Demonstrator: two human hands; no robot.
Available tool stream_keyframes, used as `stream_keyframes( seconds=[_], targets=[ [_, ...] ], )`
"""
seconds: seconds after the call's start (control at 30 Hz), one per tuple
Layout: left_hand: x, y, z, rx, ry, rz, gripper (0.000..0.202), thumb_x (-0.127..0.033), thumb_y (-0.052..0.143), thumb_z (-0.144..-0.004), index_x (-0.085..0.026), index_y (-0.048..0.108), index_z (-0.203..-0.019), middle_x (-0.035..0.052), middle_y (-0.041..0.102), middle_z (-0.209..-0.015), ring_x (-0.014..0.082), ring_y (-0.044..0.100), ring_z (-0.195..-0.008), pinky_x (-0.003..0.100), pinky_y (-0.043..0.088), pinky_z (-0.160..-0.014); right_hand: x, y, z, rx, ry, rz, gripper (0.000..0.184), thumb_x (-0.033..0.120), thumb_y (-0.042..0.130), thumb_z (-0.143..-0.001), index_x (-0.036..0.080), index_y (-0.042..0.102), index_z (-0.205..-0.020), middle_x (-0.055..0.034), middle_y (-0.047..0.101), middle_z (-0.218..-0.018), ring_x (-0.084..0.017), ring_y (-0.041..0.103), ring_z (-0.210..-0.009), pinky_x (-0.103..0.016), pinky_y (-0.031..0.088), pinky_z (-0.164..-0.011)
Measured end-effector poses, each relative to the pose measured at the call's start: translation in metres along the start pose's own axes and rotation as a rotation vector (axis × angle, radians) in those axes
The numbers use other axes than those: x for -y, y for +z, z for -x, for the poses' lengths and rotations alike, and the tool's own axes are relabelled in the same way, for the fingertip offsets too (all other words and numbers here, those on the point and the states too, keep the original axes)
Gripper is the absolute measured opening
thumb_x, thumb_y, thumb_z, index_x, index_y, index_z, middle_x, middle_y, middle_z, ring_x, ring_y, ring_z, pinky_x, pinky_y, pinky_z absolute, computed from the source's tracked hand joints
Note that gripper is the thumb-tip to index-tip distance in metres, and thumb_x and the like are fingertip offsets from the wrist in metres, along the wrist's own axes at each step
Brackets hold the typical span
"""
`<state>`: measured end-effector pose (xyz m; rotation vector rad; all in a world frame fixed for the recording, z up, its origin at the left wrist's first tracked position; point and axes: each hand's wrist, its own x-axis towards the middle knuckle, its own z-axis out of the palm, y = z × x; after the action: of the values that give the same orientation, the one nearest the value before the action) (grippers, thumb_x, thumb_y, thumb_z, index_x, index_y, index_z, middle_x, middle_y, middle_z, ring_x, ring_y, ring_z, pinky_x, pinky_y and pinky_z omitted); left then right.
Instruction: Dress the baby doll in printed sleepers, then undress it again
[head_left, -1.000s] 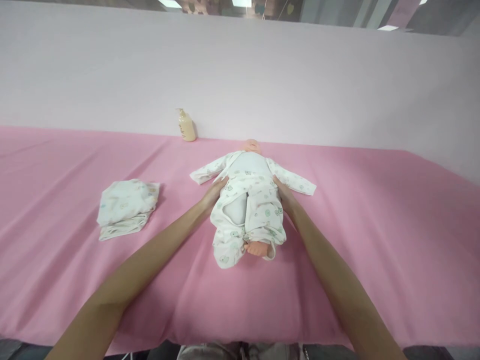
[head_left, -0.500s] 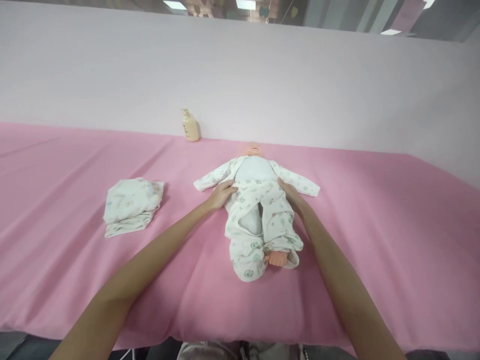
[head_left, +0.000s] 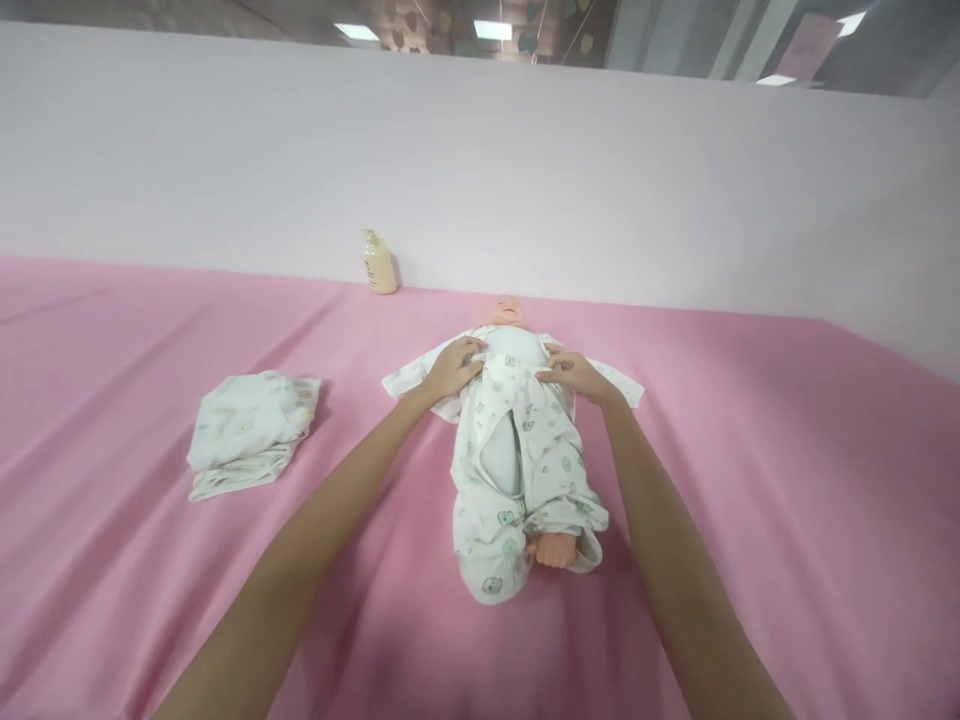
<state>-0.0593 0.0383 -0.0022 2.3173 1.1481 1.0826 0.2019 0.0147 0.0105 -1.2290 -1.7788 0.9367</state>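
Note:
A baby doll (head_left: 514, 346) lies on its back on the pink cover, head towards the wall. It wears an open white printed shirt (head_left: 616, 380), its sleeves spread sideways, and white printed baby trousers (head_left: 551, 450) with a split at the crotch. One bare foot (head_left: 555, 550) pokes out of the right trouser leg; the other foot is covered. At the waistband's left side, my left hand (head_left: 454, 370) is closed on the trousers. My right hand (head_left: 576, 375) pinches the waistband on the opposite side, close to the shirt's edge.
Folded white printed clothes (head_left: 251, 430) lie to the left on the pink cover (head_left: 360, 620). A cream pump bottle (head_left: 380, 265) stands at the back against the white wall (head_left: 600, 180). Above the wall's top edge is a reflective or glass strip (head_left: 675, 45).
Both hands have moved up the doll's sides and inward. The trousers' waistband sits higher on its belly, and the trousers look more stretched out. The camera view has shifted slightly.

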Motion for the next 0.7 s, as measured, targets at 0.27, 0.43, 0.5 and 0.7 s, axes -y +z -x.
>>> stream_keyframes(
  seconds=[0.27, 0.43, 0.5, 0.7],
  targets=[
    [0.019, 0.017, 0.003, -0.302, -0.366, -0.079, 0.022, -0.037, 0.049, -0.077, -0.019, 0.045, -0.064, -0.0005, 0.051, -0.067, 0.0147, 0.047, -0.067, 0.028, 0.036, -0.066, -0.036, 0.029, -0.025, -0.483, 0.154, 0.084, 0.034, 0.049, 0.061, -0.069, 0.019, 0.051, -0.057, 0.0011, 0.054, -0.065, -0.014, 0.049, -0.068, -0.027, 0.037, -0.067],
    [0.008, -0.009, 0.004, -0.014, -0.419, -0.032, 0.034, -0.044, 0.049, -0.077, -0.019, 0.041, -0.056, -0.0025, 0.043, -0.055, 0.0123, 0.040, -0.056, 0.027, 0.032, -0.057, -0.019, 0.011, -0.012, -0.291, 0.200, 0.139, 0.043, 0.046, 0.058, -0.074, 0.020, 0.034, -0.051, 0.0054, 0.033, -0.052, -0.009, 0.032, -0.054, -0.024, 0.029, -0.055],
    [0.004, -0.026, 0.005, 0.239, -0.470, 0.106, 0.032, -0.043, 0.052, -0.073, -0.019, 0.043, -0.055, -0.0020, 0.044, -0.055, 0.0124, 0.042, -0.054, 0.026, 0.033, -0.054, -0.010, -0.002, -0.003, -0.072, 0.277, 0.125, 0.039, 0.039, 0.055, -0.076, 0.020, 0.032, -0.051, 0.0053, 0.031, -0.051, -0.009, 0.030, -0.051, -0.024, 0.029, -0.053],
    [0.009, -0.035, 0.011, 0.618, -0.425, 0.048, 0.036, -0.035, 0.065, -0.054, -0.019, 0.066, -0.087, 0.0048, 0.064, -0.104, 0.0235, 0.057, -0.100, 0.025, 0.046, -0.077, 0.010, -0.019, 0.011, 0.297, 0.301, 0.357, 0.008, 0.011, 0.057, -0.065, 0.017, 0.058, -0.070, -0.0040, 0.063, -0.082, -0.017, 0.055, -0.076, -0.028, 0.044, -0.072]
  ],
)
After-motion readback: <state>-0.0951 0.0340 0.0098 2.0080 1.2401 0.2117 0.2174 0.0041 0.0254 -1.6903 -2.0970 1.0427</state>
